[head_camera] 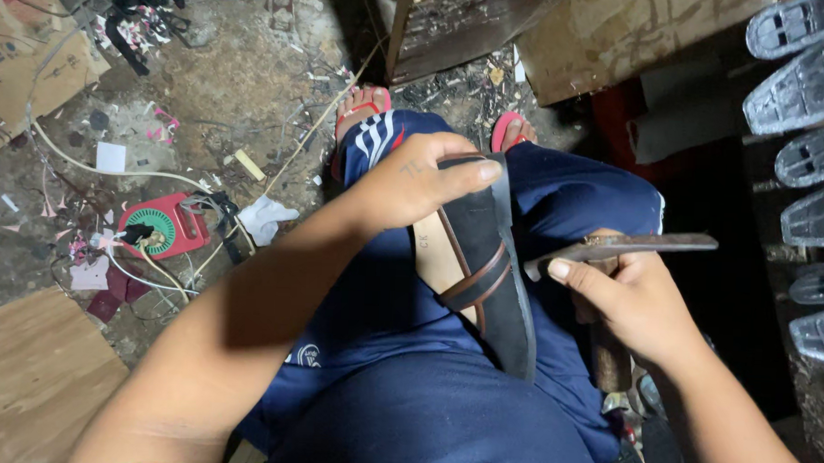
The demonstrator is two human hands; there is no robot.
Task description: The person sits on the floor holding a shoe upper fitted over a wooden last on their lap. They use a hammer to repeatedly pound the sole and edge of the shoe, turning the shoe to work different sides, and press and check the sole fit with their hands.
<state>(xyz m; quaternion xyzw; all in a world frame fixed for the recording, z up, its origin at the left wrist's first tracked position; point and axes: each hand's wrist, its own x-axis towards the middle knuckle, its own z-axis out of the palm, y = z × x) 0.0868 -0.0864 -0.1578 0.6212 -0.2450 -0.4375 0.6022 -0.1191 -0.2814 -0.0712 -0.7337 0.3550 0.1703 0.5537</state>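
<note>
- The person's lap, in dark blue trousers (pixel 381 313), fills the near middle of the view, and the work rests on the thighs.
- The right hand (pixel 627 301) is clenched round the handle of a long flat metal blade (pixel 629 246). Its forefinger lies along the tool, whose tip touches the edge of the sandal's sole.
- The left hand (pixel 414 181) is grasping the sandal (pixel 480 262) at its upper end, thumb laid across the black sole.
- The sandal lies slanted across the lap, sole edge toward the blade, with brown straps crossing its middle and a tan insole showing on its left side.
- Beyond the knees, both feet in red flip-flops (pixel 362 109) stand on the littered floor (pixel 234 76).
- To the left on that floor sit a red device with a green round face (pixel 162 230), a white cable and paper scraps.
- At the right edge, a row of grey moulded shoe soles (pixel 819 147) is stacked.
</note>
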